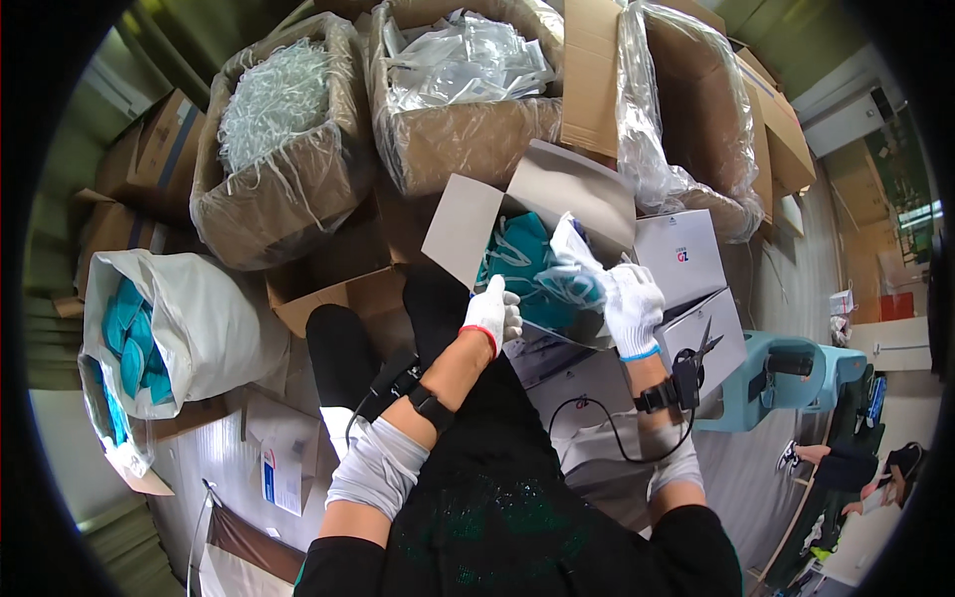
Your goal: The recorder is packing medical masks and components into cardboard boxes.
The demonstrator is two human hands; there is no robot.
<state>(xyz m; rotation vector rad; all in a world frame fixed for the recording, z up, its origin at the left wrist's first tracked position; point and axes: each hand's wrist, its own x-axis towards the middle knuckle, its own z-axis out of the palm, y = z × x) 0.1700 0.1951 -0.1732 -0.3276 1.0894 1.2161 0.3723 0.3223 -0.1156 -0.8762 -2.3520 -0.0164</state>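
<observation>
A grey-white carton stands open between my knees, its flaps folded out. Inside lie several teal face masks with white straps. My right hand, in a white knit glove with a blue cuff, is closed at the carton's right side on a crumpled white-and-teal bundle; the bundle looks like strapped masks, partly hidden by the fingers. At the carton's near left edge, my left hand wears a white glove with a red cuff. Its fingers are curled, and whatever they may hold is hidden.
At the left, a white sack holds teal cup-shaped pieces. Plastic-lined boxes at the back contain white strands and clear bags. An open brown box sits left of the carton; a teal stool stands right. Scissors lie near my right wrist.
</observation>
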